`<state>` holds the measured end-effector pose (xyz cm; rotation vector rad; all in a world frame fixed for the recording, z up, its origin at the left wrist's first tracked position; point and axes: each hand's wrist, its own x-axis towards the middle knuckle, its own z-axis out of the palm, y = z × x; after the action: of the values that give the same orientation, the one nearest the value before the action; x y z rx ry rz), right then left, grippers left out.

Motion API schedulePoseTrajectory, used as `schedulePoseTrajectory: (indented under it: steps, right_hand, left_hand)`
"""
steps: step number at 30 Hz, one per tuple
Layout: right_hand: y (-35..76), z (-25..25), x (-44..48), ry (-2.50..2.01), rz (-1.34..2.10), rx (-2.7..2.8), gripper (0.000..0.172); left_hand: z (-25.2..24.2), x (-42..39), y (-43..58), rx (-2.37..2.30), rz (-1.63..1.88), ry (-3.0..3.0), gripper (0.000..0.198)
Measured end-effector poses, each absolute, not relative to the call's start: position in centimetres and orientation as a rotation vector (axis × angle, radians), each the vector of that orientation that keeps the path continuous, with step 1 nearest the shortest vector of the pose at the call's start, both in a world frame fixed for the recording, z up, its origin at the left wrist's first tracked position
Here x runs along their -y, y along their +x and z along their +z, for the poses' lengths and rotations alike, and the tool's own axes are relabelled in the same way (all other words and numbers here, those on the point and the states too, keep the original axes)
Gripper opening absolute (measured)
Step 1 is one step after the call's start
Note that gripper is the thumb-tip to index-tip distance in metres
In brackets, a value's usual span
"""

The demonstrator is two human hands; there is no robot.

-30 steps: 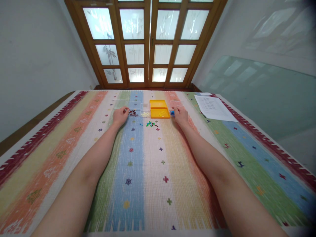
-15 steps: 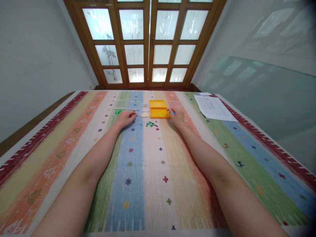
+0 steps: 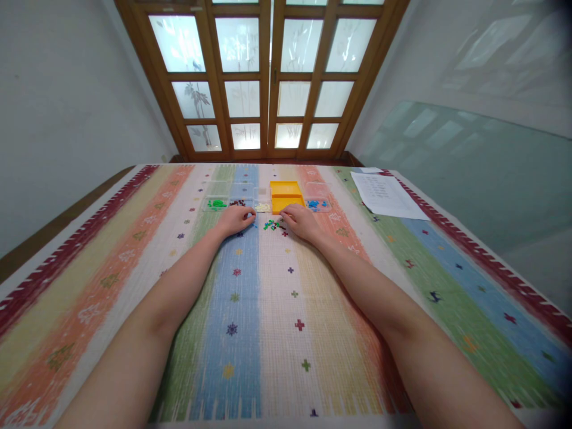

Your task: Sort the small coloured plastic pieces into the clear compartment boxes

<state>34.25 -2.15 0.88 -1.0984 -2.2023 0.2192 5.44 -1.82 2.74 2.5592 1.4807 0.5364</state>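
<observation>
A small pile of tiny green, dark and blue pieces (image 3: 270,224) lies on the striped cloth, between my two hands. My left hand (image 3: 236,219) rests palm down just left of the pile, fingers stretched toward it. My right hand (image 3: 300,221) is just right of the pile, its fingertips drawn together at the pile's edge; what they pinch is too small to see. Behind my hands stands a yellow tray (image 3: 286,195) in a row with clear boxes of green pieces (image 3: 217,204), dark pieces (image 3: 237,203), cream pieces (image 3: 263,207) and blue pieces (image 3: 317,204).
A striped cloth (image 3: 268,310) with small cross patterns covers the table. A printed paper sheet (image 3: 386,194) lies at the far right. A glass panel (image 3: 469,173) runs along the right edge. Wooden glazed doors (image 3: 268,77) stand beyond the far edge.
Both hands have moved inward and toward me from the row of boxes to the loose pile. The green and blue boxes they covered now show.
</observation>
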Motion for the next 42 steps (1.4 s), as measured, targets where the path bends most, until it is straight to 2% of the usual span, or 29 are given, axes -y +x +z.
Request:
schedulePoseTrajectory:
  steps: [11,24,31,42]
  right_hand:
    - [34.7,0.5,1.7,-1.141,0.220,2.192,0.031]
    - [34.1,1.1,2.4,-1.114,0.214,2.259,0.033]
    - [33.9,1.4,3.0,-1.007,0.258,2.311,0.025]
    - [29.0,1.7,5.9,-0.728,0.150,2.651,0.042]
  left_hand:
    - [3.0,3.3,8.1,-1.234,0.410,2.650,0.028]
    - [2.6,3.0,7.9,-1.211,0.369,2.649,0.028]
    - [2.1,2.2,7.1,-1.341,0.497,2.568,0.030]
    - [1.5,-0.1,3.2,-1.892,0.971,2.176,0.034]
